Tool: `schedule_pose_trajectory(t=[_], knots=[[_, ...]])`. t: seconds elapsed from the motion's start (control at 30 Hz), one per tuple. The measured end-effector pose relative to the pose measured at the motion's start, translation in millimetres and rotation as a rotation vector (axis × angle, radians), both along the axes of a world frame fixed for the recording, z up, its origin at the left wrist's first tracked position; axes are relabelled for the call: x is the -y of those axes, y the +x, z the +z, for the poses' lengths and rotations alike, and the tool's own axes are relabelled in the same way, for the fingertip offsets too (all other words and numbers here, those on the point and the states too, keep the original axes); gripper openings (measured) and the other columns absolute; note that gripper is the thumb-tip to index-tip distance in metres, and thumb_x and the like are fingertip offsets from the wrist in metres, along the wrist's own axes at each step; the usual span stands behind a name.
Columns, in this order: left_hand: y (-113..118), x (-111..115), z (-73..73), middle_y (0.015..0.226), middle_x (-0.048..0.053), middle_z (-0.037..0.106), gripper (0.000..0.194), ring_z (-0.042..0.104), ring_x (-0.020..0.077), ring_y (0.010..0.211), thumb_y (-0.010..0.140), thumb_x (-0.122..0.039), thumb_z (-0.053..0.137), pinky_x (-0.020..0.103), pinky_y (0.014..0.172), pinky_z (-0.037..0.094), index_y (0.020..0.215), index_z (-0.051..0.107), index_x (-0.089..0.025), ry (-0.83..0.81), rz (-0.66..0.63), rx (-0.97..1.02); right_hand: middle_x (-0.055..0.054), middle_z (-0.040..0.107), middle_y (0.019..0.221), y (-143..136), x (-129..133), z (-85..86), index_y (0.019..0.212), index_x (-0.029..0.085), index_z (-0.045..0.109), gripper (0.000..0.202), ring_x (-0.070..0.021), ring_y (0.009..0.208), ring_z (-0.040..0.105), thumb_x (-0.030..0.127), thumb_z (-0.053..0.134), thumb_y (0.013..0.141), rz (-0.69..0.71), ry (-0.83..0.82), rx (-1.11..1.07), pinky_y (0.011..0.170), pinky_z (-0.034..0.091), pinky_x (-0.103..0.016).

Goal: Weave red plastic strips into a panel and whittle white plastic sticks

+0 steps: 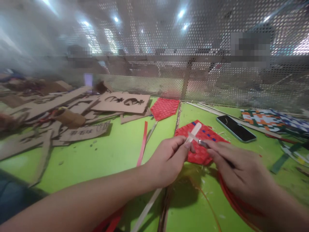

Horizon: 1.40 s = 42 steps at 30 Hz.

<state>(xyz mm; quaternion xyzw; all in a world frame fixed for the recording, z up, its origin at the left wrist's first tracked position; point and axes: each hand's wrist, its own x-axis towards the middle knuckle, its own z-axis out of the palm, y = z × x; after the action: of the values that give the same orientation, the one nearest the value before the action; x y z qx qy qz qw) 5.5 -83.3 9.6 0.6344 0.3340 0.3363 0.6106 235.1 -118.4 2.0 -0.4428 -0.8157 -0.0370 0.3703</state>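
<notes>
Nearby, phone (236, 129), cardboard (112, 107), red weaving (201, 154) partly hidden by hands (170, 159) gripping strip (196, 129) and knife (202, 143).

On a cardboard piece (65, 138) to my left on the worktop (108, 164), I can read dark characters running along it: 羽毛球. A few more marks follow towards its right end, but they are too blurred for me to make out.
</notes>
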Motion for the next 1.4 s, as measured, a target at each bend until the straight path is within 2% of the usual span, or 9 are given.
schedule_pose_trajectory(t=[0.1,0.3,0.4,0.5,0.73,1.03,1.13,1.27,1.4], knots=[[0,3,1.0,0.058,-0.01,0.038,0.032,0.033,0.0062,0.047,0.11,-0.042,0.051,0.021,0.047,0.026,0.09,0.06,-0.019,0.009,-0.006,-0.016,-0.011,0.085,0.11,-1,-3,-4.6,0.118,0.015,0.079,0.031,-0.0238,0.093,0.084,0.026,0.052,0.109,0.027,-0.011,0.017,0.077,0.068,-0.029],[-1,19,5.8,0.06,-0.009,0.039,0.033,0.033,0.0075,0.05,0.111,-0.044,0.049,0.021,0.048,0.027,0.093,0.062,-0.019,0.023,-0.06,0.025,-0.011,0.085,0.112,36,-14,4.0,0.116,0.017,0.082,0.031,-0.0305,0.098,0.083,0.037,0.06,0.106,-0.359,0.094,-0.057,0.085,0.07,-0.039],[0,13,3.0,0.062,-0.008,0.039,0.031,0.032,0.0071,0.052,0.11,-0.042,0.052,0.02,0.047,0.026,0.091,0.061,-0.018,0.028,0.02,-0.012,-0.009,0.085,0.112,18,-4,7.1,0.116,0.018,0.08,0.027,-0.0242,0.092,0.084,0.03,0.058,0.107,-0.145,0.061,-0.039,0.08,0.069,-0.031],[1,6,0.5,0.062,-0.009,0.041,0.03,0.032,0.0064,0.051,0.11,-0.042,0.053,0.019,0.047,0.027,0.095,0.061,-0.018,0.015,0.01,-0.011,-0.009,0.086,0.108,-6,6,2.8,0.115,0.017,0.078,0.026,-0.0224,0.09,0.084,0.024,0.053,0.108,0.035,0.025,0.015,0.08,0.068,-0.029],[5,9,-0.4,0.07,-0.005,0.052,0.024,0.041,0.0054,0.052,0.109,-0.037,0.055,0.017,0.048,0.033,0.092,0.057,-0.019,-0.196,-0.129,0.142,-0.011,0.085,0.11,2,0,-7.9,0.117,0.018,0.078,0.025,-0.0253,0.093,0.084,0.022,0.055,0.107,0.0,0.046,0.014,0.085,0.069,-0.033],[4,3,-3.1,0.058,-0.006,0.05,0.039,0.041,0.0042,0.043,0.108,-0.045,0.057,0.016,0.042,0.032,0.08,0.059,-0.018,-0.183,-0.057,0.111,-0.01,0.085,0.112,0,0,-10.1,0.121,0.019,0.077,0.028,-0.0224,0.096,0.083,0.023,0.052,0.108,0.064,-0.022,0.061,0.084,0.067,-0.028],[3,10,2.5,0.058,-0.007,0.049,0.036,0.038,0.0033,0.043,0.108,-0.04,0.058,0.015,0.042,0.03,0.08,0.057,-0.018,-0.188,-0.052,0.129,-0.009,0.085,0.115,15,-7,-8.9,0.124,0.021,0.079,0.03,-0.0263,0.097,0.083,0.027,0.055,0.108,-0.053,-0.012,0.034,0.083,0.068,-0.034],[4,20,6.2,0.062,-0.006,0.053,0.028,0.041,0.004,0.045,0.108,-0.038,0.058,0.014,0.042,0.03,0.088,0.062,-0.018,-0.17,-0.083,0.112,-0.009,0.084,0.115,41,-17,-4.2,0.117,0.022,0.083,0.03,-0.034,0.103,0.082,0.039,0.063,0.104,-0.373,0.043,-0.088,0.089,0.069,-0.043],[6,18,4.1,0.062,-0.007,0.052,0.025,0.042,0.004,0.045,0.109,-0.038,0.057,0.014,0.043,0.031,0.096,0.065,-0.018,-0.146,-0.031,0.097,-0.009,0.084,0.117,34,-12,-1.2,0.12,0.021,0.083,0.034,-0.0309,0.098,0.083,0.043,0.062,0.104,-0.323,-0.033,-0.102,0.085,0.069,-0.038]])
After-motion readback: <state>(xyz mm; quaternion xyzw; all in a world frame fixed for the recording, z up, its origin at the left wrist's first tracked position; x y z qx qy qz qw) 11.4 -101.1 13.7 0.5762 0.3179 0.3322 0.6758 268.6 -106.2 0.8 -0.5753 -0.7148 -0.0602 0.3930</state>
